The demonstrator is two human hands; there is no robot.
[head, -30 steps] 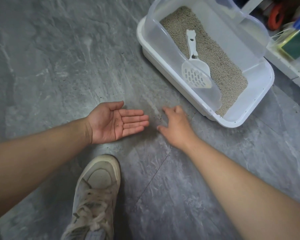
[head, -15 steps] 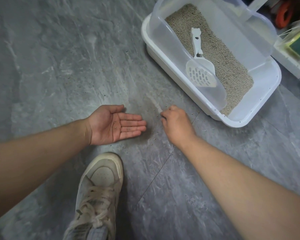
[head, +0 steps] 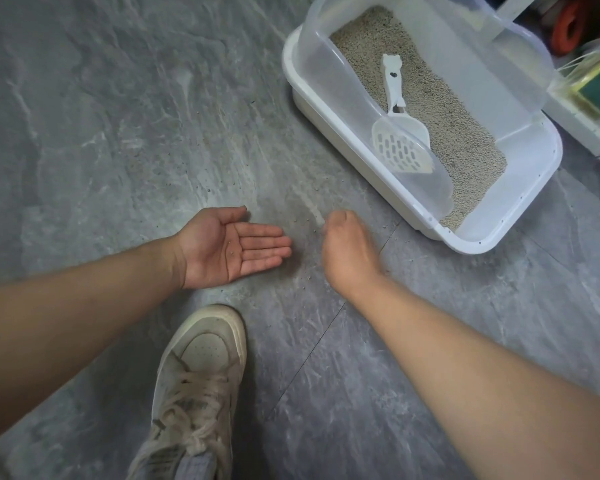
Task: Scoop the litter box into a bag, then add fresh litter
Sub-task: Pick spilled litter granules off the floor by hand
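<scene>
The left hand (head: 234, 249) is being held flat and palm-up just above the floor (head: 101, 150), fingers straight, with a grain or two of litter (head: 440, 112) lying in the palm. Just beside it, the right hand (head: 349, 252) is being lowered knuckles-up onto scattered grains (head: 307, 277); its fingers are curled under, but whether anything is being pinched cannot be told, since the fingertips are hidden and blurred.

The litter box (head: 471, 242) is sitting well apart to the upper right, its bed of litter being left untouched for the moment, and the white scoop (head: 400, 147) is lying inside it on the granules. No bag is being shown anywhere.

Risks are being set up here. With a palm kept that flat, collected grains are likely to be rolled off by any tilt or jolt. Tiny grains are easily being missed or flicked further across the grey pattern. The shoe (head: 201, 368) is being planted close by, so strays could be crushed or tracked away.
</scene>
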